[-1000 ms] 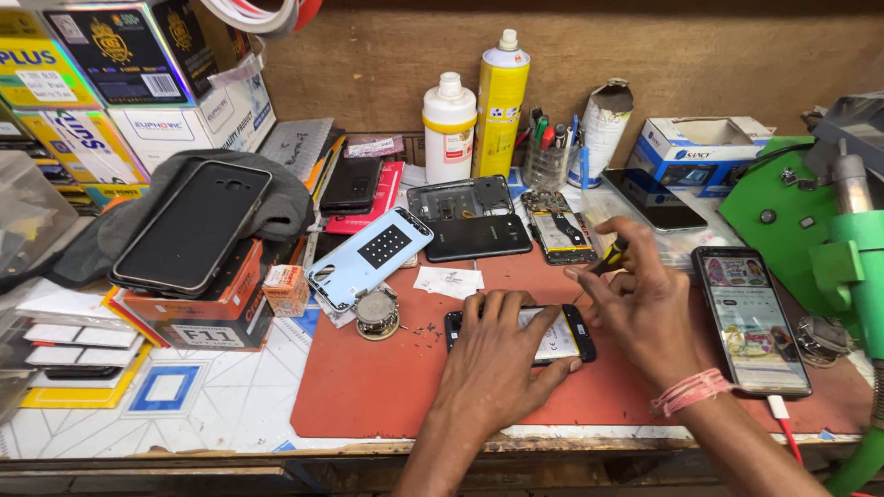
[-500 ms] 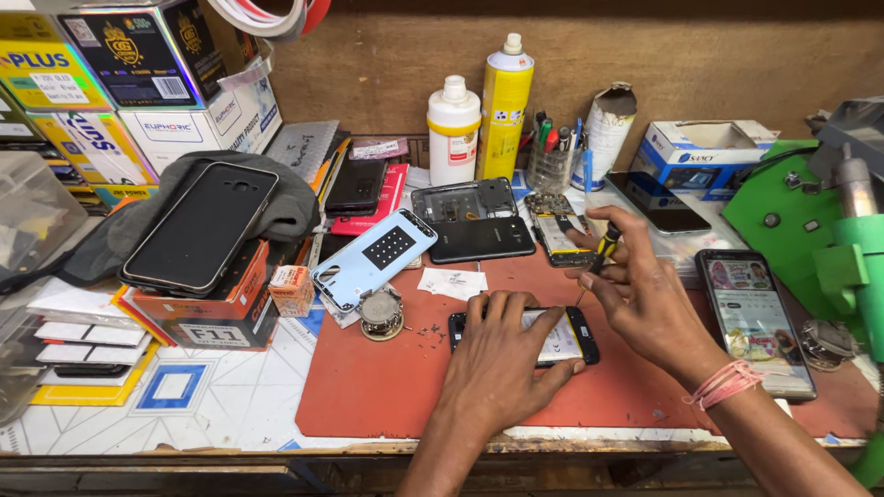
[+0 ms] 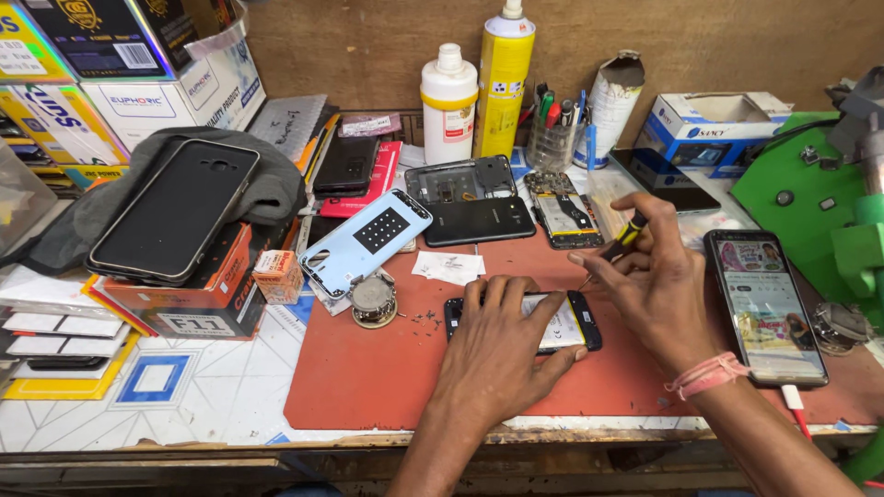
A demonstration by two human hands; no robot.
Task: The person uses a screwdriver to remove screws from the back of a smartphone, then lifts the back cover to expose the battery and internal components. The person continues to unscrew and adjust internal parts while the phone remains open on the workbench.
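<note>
- The opened black smartphone [image 3: 552, 324], back cover off, is lying on the red rubber work mat [image 3: 368, 387], and is being pressed flat under the spread left hand [image 3: 502, 354].
- A small black-and-yellow screwdriver [image 3: 615, 247] is being pinched by the right hand [image 3: 658, 285], its tip angled toward the phone's upper edge.
- The phone is being judged light, stiff and fragile inside; it is best gripped by its frame edges.
- Much of the phone's interior is being hidden by the left palm, and the screwdriver's tip is hard to make out.

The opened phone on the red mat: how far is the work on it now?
Done: the opened phone has its back off, its insides showing. In hand: the left hand presses it to the red mat, and the right hand points a screwdriver at its top edge. Left: it is unclosed; a light blue cover lies apart.
</note>
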